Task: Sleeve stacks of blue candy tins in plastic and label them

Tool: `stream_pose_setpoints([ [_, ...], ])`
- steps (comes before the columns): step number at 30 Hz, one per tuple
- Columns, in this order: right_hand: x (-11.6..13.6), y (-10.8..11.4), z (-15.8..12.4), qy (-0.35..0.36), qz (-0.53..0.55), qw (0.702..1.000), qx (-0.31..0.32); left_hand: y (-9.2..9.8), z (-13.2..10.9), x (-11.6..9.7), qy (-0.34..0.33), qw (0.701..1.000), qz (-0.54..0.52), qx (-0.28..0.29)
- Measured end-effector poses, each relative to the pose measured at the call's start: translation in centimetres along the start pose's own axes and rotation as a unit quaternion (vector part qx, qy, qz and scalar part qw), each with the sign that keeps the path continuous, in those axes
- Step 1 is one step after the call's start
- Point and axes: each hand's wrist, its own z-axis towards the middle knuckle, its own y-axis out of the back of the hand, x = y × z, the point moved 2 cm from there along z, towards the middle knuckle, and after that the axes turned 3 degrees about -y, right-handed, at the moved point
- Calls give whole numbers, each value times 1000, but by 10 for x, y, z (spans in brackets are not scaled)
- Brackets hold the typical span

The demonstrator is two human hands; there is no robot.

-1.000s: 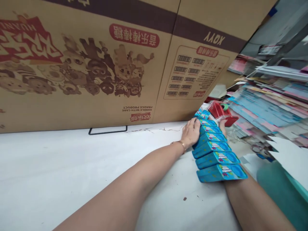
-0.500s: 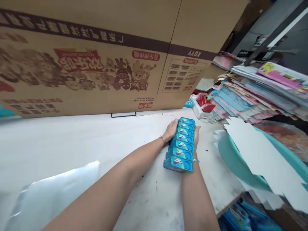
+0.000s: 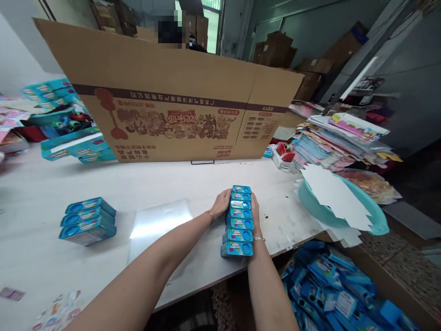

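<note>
A row of several blue candy boxes (image 3: 240, 224) stands on the white table, lined up one behind another and running away from me. My left hand (image 3: 221, 203) presses against the row's left side near its far end. On the opposite side, my right hand (image 3: 255, 209) is pressed to the boxes, its fingers partly hidden behind them. Between the two palms the row is held together. Left of my left forearm lies a flat clear plastic sheet or bag (image 3: 160, 220). Farther left stands a smaller group of three blue boxes (image 3: 89, 220).
A large cardboard carton (image 3: 193, 101) stands across the table's back. At right are a red tape dispenser (image 3: 285, 152), stacked printed card (image 3: 330, 142) and a teal basin (image 3: 382, 220) with white card on it. Below the table edge, a carton holds many blue boxes (image 3: 327, 280). Someone's head shows behind.
My view has swung left and pulled back, bringing the three-box group and the carton of blue boxes into sight. Both hands still hold the row, which now sits nearer the table's front edge.
</note>
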Motion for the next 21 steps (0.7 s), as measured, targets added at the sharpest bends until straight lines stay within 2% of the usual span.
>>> stream_pose_setpoints([
  [3,6,10,-11,-11,28,999,-42,21,-7,0,-6,998,55,34],
  [6,17,36,-31,-10,42,995,-94,39,-11,1,-3,992,107,67],
  [8,25,54,-49,-2,45,991,-128,49,-15,3,9,990,127,68],
  [11,37,67,-76,20,54,984,-166,66,-22,2,38,991,129,21],
  [13,47,63,-91,42,63,982,-172,77,-25,-5,61,991,113,-36],
  [16,66,40,-111,70,73,985,-137,84,-32,-38,73,989,73,-110],
  [18,80,20,-124,66,79,991,-83,77,-44,-73,31,990,-21,-136],
  [20,93,2,-136,58,89,994,-26,60,-62,-110,-30,977,-171,-120],
  [21,99,-5,-142,64,92,994,-9,49,-72,-126,-44,966,-236,-91],
])
